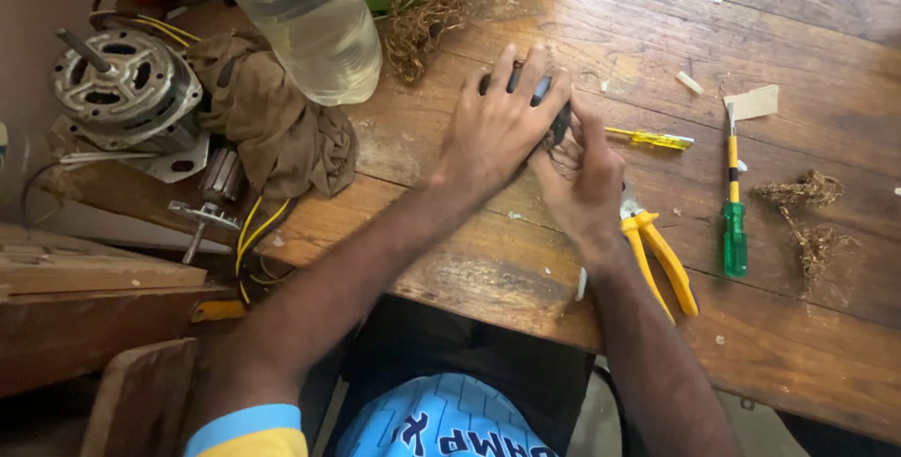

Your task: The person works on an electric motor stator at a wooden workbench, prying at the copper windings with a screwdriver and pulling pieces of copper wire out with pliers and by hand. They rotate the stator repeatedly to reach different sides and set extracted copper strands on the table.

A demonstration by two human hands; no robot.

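Gripping a small dark part point(556, 121) on the wooden bench point(526, 269), the head view shows the left hand point(497, 129) laid over it, fingers spread and pressed down, while the right hand point(584, 180) closes on it from beside, fingers curled around its edge. The part is mostly hidden, so what it is I cannot tell. The work looks to be mid-hold, steadying it. Yellow pliers point(662, 255), a yellow screwdriver point(652, 139) and a green screwdriver point(733, 204) lie near; a motor point(122, 91) sits well apart.
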